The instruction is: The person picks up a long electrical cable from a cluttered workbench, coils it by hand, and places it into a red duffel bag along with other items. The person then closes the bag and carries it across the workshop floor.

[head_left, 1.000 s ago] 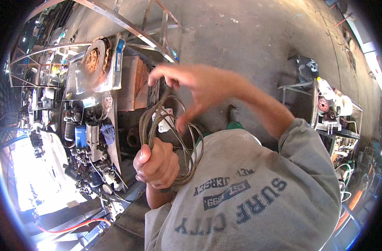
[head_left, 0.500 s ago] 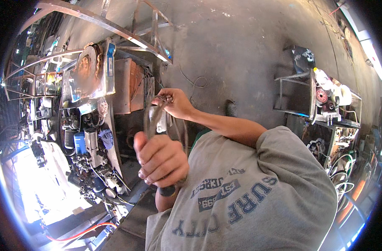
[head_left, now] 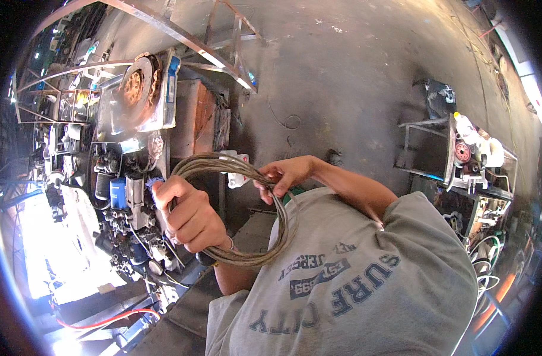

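Both hands [head_left: 191, 216] [head_left: 285, 175] on apparently cable coil [head_left: 265, 256]

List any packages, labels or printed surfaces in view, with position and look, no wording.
Printed grey shirt: lower middle, dark blue lettering and a badge.
White bottle: right shelf, yellow cap.
Blue canister: left clutter, beside the left hand; label unclear.
Screens: none visible.

A grey short-sleeved T-shirt [head_left: 366, 285] with dark blue block lettering across the chest; both forearms bare below the sleeves.
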Motion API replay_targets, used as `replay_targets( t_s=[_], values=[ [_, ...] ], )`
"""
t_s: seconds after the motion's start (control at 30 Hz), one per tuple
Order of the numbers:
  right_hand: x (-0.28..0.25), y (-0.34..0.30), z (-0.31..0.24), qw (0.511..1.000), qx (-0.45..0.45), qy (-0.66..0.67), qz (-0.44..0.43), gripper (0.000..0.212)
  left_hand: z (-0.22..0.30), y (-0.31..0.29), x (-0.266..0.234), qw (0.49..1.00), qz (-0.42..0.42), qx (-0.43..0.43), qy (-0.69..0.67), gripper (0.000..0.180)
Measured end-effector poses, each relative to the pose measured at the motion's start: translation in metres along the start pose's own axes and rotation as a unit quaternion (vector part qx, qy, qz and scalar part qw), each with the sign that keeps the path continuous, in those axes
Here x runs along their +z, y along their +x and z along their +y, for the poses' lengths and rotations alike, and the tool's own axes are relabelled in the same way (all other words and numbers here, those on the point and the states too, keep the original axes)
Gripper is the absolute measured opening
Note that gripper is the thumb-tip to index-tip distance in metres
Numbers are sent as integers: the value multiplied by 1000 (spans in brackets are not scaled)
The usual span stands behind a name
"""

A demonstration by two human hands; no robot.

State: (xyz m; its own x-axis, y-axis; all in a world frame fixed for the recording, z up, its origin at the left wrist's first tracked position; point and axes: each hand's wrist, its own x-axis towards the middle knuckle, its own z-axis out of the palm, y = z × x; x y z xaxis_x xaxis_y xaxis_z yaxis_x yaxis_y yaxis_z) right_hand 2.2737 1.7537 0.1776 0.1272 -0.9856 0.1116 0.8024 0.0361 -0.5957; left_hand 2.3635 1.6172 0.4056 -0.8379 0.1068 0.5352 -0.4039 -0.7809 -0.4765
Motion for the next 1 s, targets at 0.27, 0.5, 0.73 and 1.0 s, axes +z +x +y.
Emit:
replay_targets(
  t_s=[0.27, 0.5, 0.73, 1.0],
  values=[
    [0, 10, 3, 812, -208, -351, 417, 21, -26, -7, -6, 997, 45, -13, -69, 32],
    [-22, 6, -8, 815, -221, -420, 332, 34, 2, -11, -2, 983, 157, -51, 86, 31],
    [-52, -2, -40, 741, -204, -510, 386, 35, -17, -4, -1, 988, 150, -21, -8, 31],
    [-171, -96, 103, 630, -67, -642, 433, 51, -15, -3, 138, 979, -98, 88, 156, 20]
  ],
)
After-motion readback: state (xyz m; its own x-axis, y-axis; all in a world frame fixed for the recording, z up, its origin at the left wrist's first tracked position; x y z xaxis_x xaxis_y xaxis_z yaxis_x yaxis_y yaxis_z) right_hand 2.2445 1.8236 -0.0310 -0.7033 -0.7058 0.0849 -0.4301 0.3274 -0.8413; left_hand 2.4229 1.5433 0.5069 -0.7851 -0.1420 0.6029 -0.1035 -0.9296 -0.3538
